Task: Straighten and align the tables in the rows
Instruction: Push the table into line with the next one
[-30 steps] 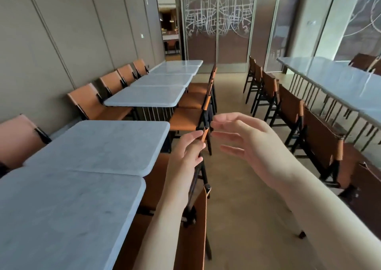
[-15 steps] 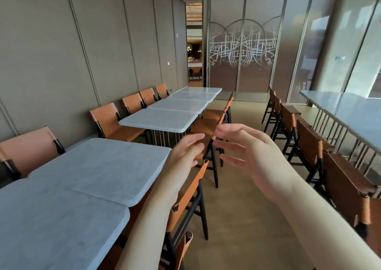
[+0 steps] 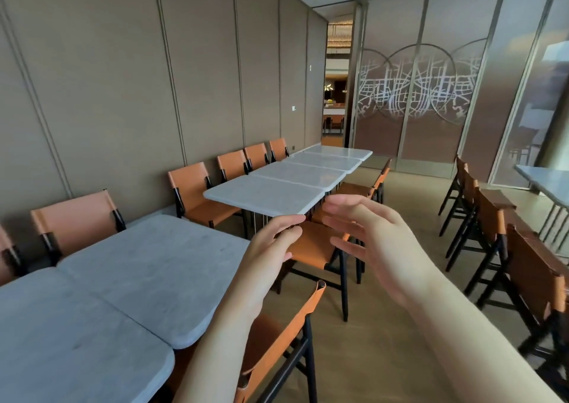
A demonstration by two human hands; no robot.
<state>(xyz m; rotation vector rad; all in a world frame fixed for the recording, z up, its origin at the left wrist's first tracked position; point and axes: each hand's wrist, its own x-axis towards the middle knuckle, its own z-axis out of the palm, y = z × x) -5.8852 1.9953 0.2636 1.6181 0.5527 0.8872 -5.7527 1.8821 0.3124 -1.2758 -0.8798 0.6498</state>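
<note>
Here both hands (image 3: pixel 323 248) hover, seemingly empty, beside skewed tables (image 3: pixel 154 267).

**Colours in the Room**

The tables (image 3: pixel 147 267) are pale grey with soft cloudy marks. The chairs (image 3: pixel 197 184) are orange with black frames. The wall (image 3: pixel 107 79) is brown with thin lines. The glass (image 3: pixel 412 91) has white lines and circles.

Grey marble-topped tables (image 3: pixel 271 194) stand in a row along the panelled wall; the two nearest tables (image 3: pixel 147 267) sit angled, gapped from those beyond.
</note>
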